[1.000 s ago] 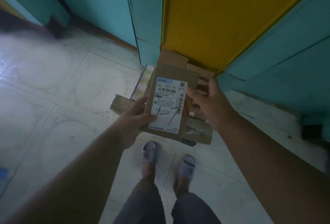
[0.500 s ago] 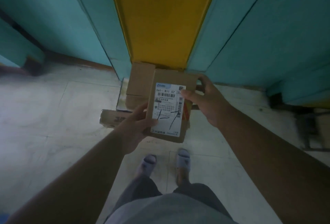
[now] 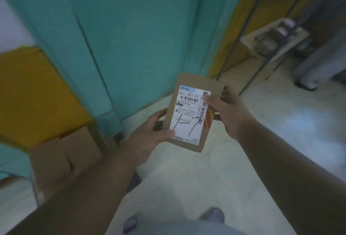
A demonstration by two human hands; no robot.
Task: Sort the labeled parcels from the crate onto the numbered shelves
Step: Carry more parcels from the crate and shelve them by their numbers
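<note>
Step in hand: label check, parcel (image 3: 192, 113) out of the crate, not yet shelved. Left hand (image 3: 149, 137) grips its lower-left edge, thumb on the label (image 3: 190, 115); right hand (image 3: 230, 111) pinches the upper-right corner. Parcel sits mid-air, chest-front, above the floor (image 3: 187, 178). Next move prob. calls for finding the shelf matching the marking. Parcel: flat brown cardboard, white label w/ barcodes, handwritten "1-7".

Blurred shelf rack (image 3: 277, 34), contents unreadable.
</note>
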